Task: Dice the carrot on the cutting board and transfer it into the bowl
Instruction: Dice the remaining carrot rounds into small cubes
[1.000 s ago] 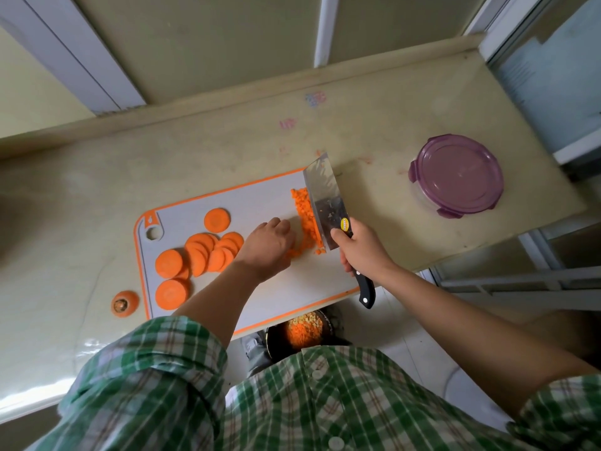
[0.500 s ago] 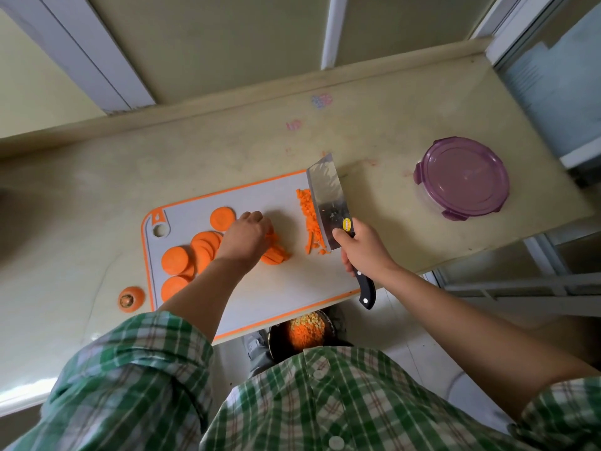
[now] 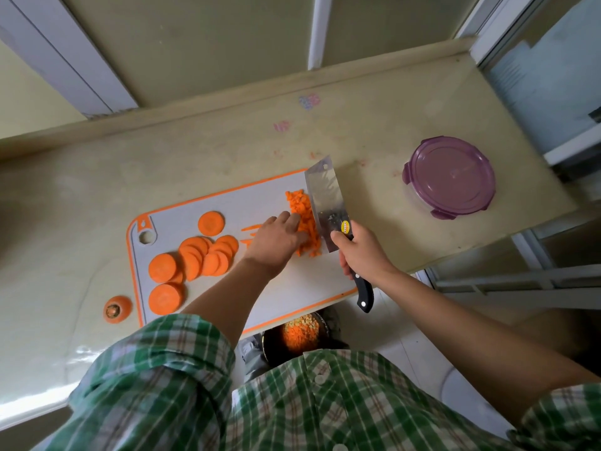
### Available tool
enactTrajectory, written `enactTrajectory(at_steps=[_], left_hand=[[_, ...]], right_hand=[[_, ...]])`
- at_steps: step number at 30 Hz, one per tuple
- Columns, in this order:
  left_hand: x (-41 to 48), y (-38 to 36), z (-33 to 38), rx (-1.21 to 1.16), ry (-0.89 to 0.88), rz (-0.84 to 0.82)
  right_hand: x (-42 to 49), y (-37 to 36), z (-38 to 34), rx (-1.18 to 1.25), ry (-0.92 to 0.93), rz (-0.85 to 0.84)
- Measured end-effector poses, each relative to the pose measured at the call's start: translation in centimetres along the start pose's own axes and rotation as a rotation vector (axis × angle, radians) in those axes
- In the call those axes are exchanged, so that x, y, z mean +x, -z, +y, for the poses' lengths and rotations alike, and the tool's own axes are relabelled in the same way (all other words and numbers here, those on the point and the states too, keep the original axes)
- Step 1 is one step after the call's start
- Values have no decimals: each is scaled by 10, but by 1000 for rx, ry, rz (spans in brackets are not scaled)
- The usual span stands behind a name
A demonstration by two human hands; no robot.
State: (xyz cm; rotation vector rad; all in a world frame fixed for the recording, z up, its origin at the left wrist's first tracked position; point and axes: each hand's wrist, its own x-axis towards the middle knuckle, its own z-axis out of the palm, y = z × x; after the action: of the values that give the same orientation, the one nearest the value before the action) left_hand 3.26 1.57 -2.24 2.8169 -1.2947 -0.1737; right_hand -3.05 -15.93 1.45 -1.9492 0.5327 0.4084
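The right grip is clamped round the cleaver handle. The left grip, fingers extended, is pressed against the diced carrot heaped at the cutting board's 3 o'clock edge. Uncut carrot slices are stacked at 9 o'clock, and the bowl is seen at 6 o'clock. Light, loose dice are probably best scooped between blade and palm.

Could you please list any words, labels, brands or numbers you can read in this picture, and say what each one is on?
No text can be read here.
Round yellow and red sticker on the cleaver blade: too small to read.
Faint embossed mark on the purple lid: too blurred to read.
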Motion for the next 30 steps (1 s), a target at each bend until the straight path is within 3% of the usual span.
enactTrajectory(at_steps=[6,15,18,21,26,30], left_hand=[[1,-2,-10,-46,3,33],[-9,-8,-30,-99,280,41],[4,-7,-18,-166,148,164],[22,-5,-2,-118,-51,175],[29,-3,-3,-10,-86,124],[30,-2,-10,-97,-151,196]], right_hand=[[4,4,0,4,-1,-4],[9,5,-2,53,13,14],[8,9,0,118,4,24],[8,14,3,192,-10,36],[10,21,6,255,-26,43],[12,23,5,260,-15,37]])
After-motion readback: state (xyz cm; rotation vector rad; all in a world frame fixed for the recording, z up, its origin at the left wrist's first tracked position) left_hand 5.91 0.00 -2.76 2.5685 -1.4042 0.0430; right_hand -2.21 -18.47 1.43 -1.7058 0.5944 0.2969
